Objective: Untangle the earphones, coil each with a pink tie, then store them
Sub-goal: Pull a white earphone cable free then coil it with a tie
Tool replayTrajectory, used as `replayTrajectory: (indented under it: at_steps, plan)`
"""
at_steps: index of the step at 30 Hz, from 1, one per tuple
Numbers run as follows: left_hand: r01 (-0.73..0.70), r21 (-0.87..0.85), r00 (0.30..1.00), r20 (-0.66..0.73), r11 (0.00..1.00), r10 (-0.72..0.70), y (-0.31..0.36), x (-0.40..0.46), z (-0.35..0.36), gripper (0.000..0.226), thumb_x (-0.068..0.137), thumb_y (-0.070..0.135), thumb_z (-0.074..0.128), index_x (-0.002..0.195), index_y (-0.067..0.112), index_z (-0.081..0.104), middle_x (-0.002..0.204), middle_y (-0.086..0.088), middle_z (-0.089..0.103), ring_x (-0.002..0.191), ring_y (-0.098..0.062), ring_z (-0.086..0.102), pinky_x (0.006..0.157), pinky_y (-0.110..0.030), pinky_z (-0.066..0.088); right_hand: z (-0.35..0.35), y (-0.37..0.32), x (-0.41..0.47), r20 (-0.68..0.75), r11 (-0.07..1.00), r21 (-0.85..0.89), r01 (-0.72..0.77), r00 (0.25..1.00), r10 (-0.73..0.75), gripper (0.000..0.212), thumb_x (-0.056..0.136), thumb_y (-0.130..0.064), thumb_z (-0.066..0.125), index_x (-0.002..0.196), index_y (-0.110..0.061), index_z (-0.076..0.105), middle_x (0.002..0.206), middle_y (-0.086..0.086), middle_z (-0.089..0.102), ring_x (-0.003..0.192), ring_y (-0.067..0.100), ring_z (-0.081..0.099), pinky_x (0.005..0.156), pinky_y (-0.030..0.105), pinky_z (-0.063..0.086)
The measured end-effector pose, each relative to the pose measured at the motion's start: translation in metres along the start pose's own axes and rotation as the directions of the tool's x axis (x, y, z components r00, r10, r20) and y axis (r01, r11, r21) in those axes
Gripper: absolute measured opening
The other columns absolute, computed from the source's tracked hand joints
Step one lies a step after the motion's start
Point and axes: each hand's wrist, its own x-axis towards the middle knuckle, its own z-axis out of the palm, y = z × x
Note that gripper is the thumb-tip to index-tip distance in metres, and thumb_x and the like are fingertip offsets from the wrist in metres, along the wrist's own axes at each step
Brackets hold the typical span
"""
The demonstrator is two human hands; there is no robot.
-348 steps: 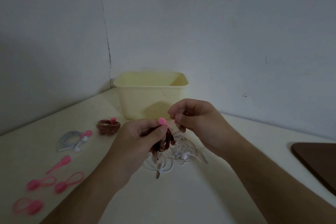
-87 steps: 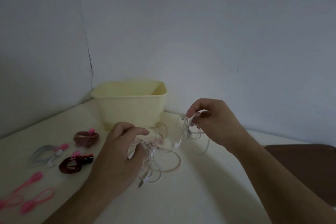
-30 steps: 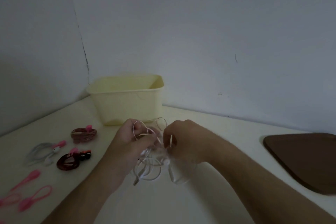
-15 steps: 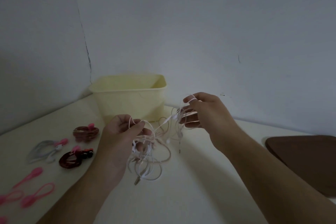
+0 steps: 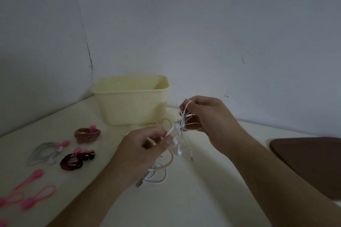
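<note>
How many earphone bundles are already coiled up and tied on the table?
3, all left of the hands: a brownish coil nearest the yellow bin, a grey-white coil further left, and a dark red coil in front. The bin's inside is hidden, so more may lie there.

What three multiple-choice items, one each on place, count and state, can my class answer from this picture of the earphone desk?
1. Where does the yellow bin stand?
A. in the corner by the wall
B. on the brown board
C. at the table's near edge

2. How many coiled, tied earphones lie on the table?
A. one
B. three
C. five

3. In what state are the white earphones?
A. coiled with a tie
B. inside the bin
C. tangled, held between both hands

Answers: 1 A, the bin sits where the walls meet. 2 B, brown coil, grey coil and dark red coil. 3 C, left hand and right hand each have a grip on loose loops.
</note>
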Motion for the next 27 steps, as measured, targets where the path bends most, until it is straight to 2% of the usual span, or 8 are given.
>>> replayTrajectory:
  at_steps: [2,7,10,15,19,21,24,27]
  plan:
    - [-0.007,-0.03,1.0,0.004,1.0,0.007,-0.001,0.001,0.0,0.012,0.095,0.025,0.073,0.084,0.023,0.078,0.066,0.005,0.062,0.053,-0.007,0.043,0.054,-0.022,0.034,0.002,0.002,-0.001,0.017,0.999,-0.049,0.017,1.0,-0.016,0.021,0.103,-0.005,0.06,0.093,0.005,0.075,0.081,0.016,0.071,0.07,0.03,0.07,0.07,0.036,0.066]
    - [0.036,-0.128,0.999,-0.014,0.991,-0.038,0.001,0.002,-0.001,0.02,0.099,0.017,0.067,0.083,0.022,0.079,0.071,-0.001,0.07,0.052,-0.013,0.045,0.052,-0.024,0.037,0.005,0.009,-0.002,0.077,0.985,-0.16,0.057,0.996,-0.046,0.02,0.101,-0.009,0.067,0.089,0.0,0.079,0.083,0.022,0.074,0.068,0.024,0.068,0.07,0.039,0.063]
    - [0.083,-0.177,0.996,-0.022,0.981,-0.089,0.002,0.001,0.001,0.021,0.1,0.012,0.066,0.086,0.018,0.081,0.068,-0.004,0.069,0.052,-0.013,0.047,0.049,-0.021,0.038,0.007,0.012,-0.003,0.127,0.961,-0.265,0.084,0.991,-0.052,0.017,0.099,-0.009,0.069,0.09,-0.007,0.084,0.091,0.023,0.078,0.073,0.024,0.071,0.077,0.045,0.065]
    - [0.109,-0.208,0.983,-0.125,0.972,-0.137,0.003,0.003,-0.005,0.024,0.101,0.015,0.064,0.082,0.018,0.078,0.068,-0.004,0.071,0.053,-0.008,0.056,0.051,-0.021,0.044,0.006,0.013,-0.003,0.12,0.951,-0.3,0.08,0.992,-0.046,0.016,0.097,-0.012,0.073,0.088,-0.011,0.086,0.088,0.02,0.079,0.068,0.022,0.07,0.078,0.048,0.066]
    - [0.137,-0.12,0.99,0.009,0.983,-0.137,0.005,-0.001,0.002,0.01,0.091,0.024,0.078,0.081,0.023,0.08,0.074,-0.003,0.077,0.056,-0.021,0.061,0.058,-0.025,0.048,0.004,0.013,-0.004,0.12,0.956,-0.284,0.069,0.992,-0.036,0.016,0.097,-0.01,0.071,0.091,-0.01,0.085,0.089,0.021,0.079,0.067,0.022,0.072,0.072,0.039,0.066]
    - [0.138,-0.03,0.99,0.025,0.99,-0.137,0.0,0.0,0.005,0.016,0.09,0.02,0.079,0.078,0.029,0.079,0.074,-0.002,0.078,0.068,-0.03,0.069,0.067,-0.029,0.05,0.005,0.013,-0.005,0.128,0.955,-0.288,0.07,0.991,-0.034,0.016,0.098,-0.011,0.071,0.092,-0.01,0.085,0.088,0.02,0.079,0.066,0.02,0.071,0.069,0.035,0.065]
    - [0.16,-0.021,0.987,0.017,0.987,-0.159,-0.001,0.0,0.002,0.02,0.094,0.016,0.075,0.077,0.027,0.079,0.071,0.0,0.077,0.062,-0.01,0.066,0.062,-0.023,0.046,0.005,0.013,-0.004,0.141,0.952,-0.299,0.068,0.99,-0.026,0.016,0.098,-0.01,0.07,0.093,-0.01,0.085,0.088,0.019,0.079,0.066,0.019,0.07,0.067,0.032,0.062]
    - [0.153,-0.076,0.987,-0.046,0.985,-0.157,0.001,0.001,0.0,0.016,0.096,0.015,0.072,0.082,0.02,0.077,0.071,0.001,0.074,0.054,-0.004,0.058,0.058,-0.023,0.041,0.005,0.015,-0.004,0.16,0.946,-0.315,0.075,0.987,-0.025,0.016,0.099,-0.013,0.072,0.091,-0.012,0.086,0.082,0.014,0.077,0.068,0.019,0.068,0.068,0.034,0.062]
